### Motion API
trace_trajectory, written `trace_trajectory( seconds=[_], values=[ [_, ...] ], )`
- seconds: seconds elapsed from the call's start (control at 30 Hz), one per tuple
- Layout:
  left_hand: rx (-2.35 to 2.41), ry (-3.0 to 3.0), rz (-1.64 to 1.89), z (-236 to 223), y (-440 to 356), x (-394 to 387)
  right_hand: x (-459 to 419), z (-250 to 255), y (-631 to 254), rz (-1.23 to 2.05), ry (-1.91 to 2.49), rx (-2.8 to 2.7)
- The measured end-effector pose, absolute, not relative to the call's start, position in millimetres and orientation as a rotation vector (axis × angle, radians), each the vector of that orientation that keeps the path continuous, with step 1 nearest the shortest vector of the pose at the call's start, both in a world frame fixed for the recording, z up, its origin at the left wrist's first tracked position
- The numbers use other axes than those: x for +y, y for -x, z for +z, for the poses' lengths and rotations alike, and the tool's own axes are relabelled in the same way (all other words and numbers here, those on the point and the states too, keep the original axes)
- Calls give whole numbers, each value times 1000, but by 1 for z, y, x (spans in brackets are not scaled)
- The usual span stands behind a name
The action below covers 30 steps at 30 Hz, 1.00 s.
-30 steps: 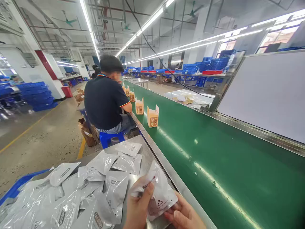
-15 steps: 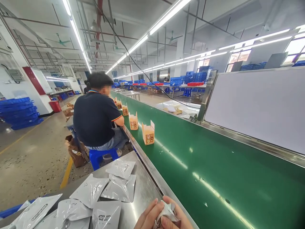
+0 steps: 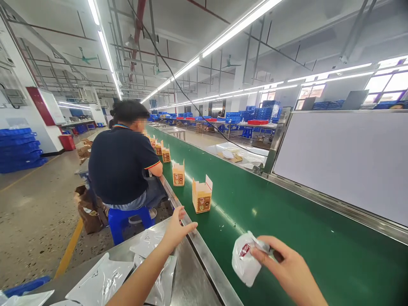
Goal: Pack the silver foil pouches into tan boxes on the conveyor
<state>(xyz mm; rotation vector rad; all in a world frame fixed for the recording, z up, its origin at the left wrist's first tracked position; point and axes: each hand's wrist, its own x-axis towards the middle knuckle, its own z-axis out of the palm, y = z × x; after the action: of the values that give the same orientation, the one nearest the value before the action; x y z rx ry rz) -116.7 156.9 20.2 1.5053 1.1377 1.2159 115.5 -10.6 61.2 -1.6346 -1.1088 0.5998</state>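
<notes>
- Shiny silver-white plastic pouches (image 3: 100, 278) lie overlapping on a brushed stainless-steel table (image 3: 188, 276), with the edge of a blue plastic tray (image 3: 27, 287) at the lower left.
- The person's right hand (image 3: 287, 263) pinches a crumpled white pouch with a red label (image 3: 245, 263) between thumb and fingers, holding it over a smooth green conveyor belt (image 3: 287, 221).
- The person's left hand (image 3: 175, 229) hovers near the belt's metal side rail (image 3: 210, 272), thumb and fingers spread wide apart.
- Ahead of both hands, an open-topped orange-brown cardboard box with raised flaps (image 3: 202, 199) stands upright on the belt; a similar box (image 3: 178, 175) stands behind it, with more in line beyond.
- Beside the belt, a co-worker in a dark short-sleeved shirt (image 3: 121, 165) sits on a blue plastic stool (image 3: 116, 221).
- Farther off, blue plastic crates (image 3: 21, 148) are stacked at the left.
</notes>
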Motion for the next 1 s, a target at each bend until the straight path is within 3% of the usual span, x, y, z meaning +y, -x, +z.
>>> trace_trajectory(
  seconds=[0.23,0.37,0.53,0.7,0.83,1.0],
  values=[
    [1068,-1602,1268,5,46,235,67,123,-113,-44,1359,-1226],
    [982,-1648,1246,3,31,224,101,117,-99,-508,1184,-1428],
    [999,-1677,1376,3,29,184,92,96,-108,-603,1113,-1700],
    [1020,-1892,1481,5,23,150,51,73,-123,-466,1121,-1986],
    [752,-2306,1584,9,19,126,21,76,-123,-217,1346,-2076],
    [728,-2410,1449,8,14,91,-15,94,-112,463,1546,-2131]
  ],
)
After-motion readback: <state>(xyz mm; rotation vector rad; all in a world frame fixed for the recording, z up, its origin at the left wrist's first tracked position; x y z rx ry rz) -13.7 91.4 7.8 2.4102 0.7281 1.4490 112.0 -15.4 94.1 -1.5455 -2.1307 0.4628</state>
